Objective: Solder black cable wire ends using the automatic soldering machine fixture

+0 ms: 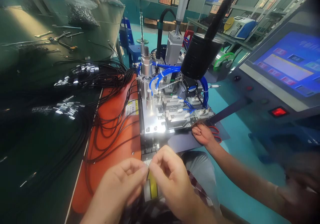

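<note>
In front of my lap, my left hand is closed in a pinch, thumb against fingers. Close beside it, my right hand is pinched too, and the fingertips of both nearly meet. Whatever sits between them is too small and too covered to name. Just beyond the fingertips stands a metal machine with blue air tubes and small cylinders. Black cables lie loosely over the orange board left of the machine.
Another person's hand touches the machine's right front, beside red-handled scissors. A control screen stands at the right. On the dark table, bundled cables with shiny ends, wrenches and a bag of small parts lie at left.
</note>
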`<state>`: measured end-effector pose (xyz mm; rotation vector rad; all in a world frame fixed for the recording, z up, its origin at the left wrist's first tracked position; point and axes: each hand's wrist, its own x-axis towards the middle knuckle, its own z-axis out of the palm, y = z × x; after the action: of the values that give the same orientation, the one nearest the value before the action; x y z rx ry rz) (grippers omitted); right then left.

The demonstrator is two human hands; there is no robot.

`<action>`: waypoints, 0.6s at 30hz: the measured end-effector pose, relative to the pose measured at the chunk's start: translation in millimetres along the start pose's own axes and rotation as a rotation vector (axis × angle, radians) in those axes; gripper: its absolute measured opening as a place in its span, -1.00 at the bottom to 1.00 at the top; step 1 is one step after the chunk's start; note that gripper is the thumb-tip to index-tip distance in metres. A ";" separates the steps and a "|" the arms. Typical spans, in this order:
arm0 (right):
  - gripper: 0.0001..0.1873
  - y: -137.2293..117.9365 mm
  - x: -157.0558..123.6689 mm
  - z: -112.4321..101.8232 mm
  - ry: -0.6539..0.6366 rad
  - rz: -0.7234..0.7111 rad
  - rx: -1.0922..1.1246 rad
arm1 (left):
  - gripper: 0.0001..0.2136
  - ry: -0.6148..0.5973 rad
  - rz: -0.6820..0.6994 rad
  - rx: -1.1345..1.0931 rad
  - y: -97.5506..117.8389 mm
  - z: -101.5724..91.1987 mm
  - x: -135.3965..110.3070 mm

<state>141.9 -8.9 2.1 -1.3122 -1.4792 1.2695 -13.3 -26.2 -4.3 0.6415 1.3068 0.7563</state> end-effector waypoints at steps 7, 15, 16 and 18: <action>-0.80 -0.3 6.7 -11.1 -0.084 0.011 -0.037 | -0.47 0.028 -0.078 0.040 15.2 5.1 -4.8; -0.81 -18.6 20.3 -32.8 -0.338 -0.076 -0.243 | -0.59 -0.037 -0.023 0.114 15.3 5.0 -2.8; -0.78 -19.3 21.3 -33.3 -0.353 -0.094 -0.268 | -0.61 -0.034 -0.015 0.117 16.1 6.0 -3.8; -0.74 -19.6 23.3 -33.8 -0.392 -0.134 -0.324 | -0.63 -0.017 0.001 0.118 18.7 8.7 -6.6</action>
<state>166.2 20.6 26.7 -1.1797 -2.0831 1.2860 -7.7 -20.1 15.7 0.7419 1.3428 0.6771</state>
